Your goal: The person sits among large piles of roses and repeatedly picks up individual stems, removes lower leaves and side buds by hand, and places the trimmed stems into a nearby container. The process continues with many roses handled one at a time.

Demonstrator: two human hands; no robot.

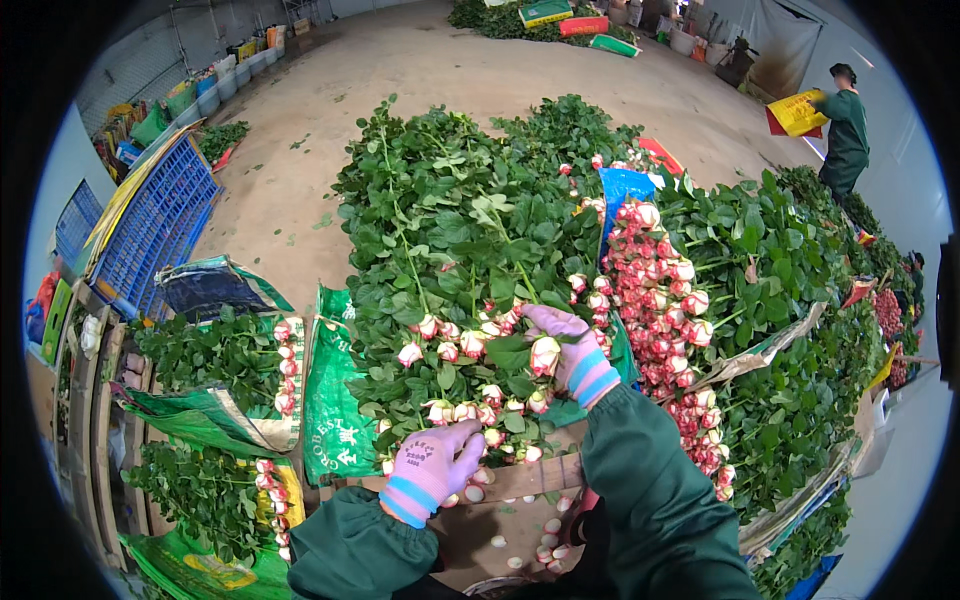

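My right hand [570, 341], in a pink glove with a striped cuff, has its fingers closed around a rose near the head. That rose [545, 355], white with pink petal edges, hangs against the palm. Its leafy stem seems to run away from me over the pile. Lower and to the left, my gloved left hand [441, 463] rests with bent fingers by a row of rose heads [465, 412]; whether it grips one is hidden. Before me lies a large heap of leafy rose stems [450, 217], blooms towards me, behind a wooden board [529, 478].
Bundled roses [652, 292] lie at the right beside a blue sheet [626, 191]. Green sacking [337, 397] and smaller bundles [225, 360] are at the left, near a blue crate [161, 217]. Loose petals [551, 540] lie below the board. A person [846, 135] holds yellow sacking at the far right.
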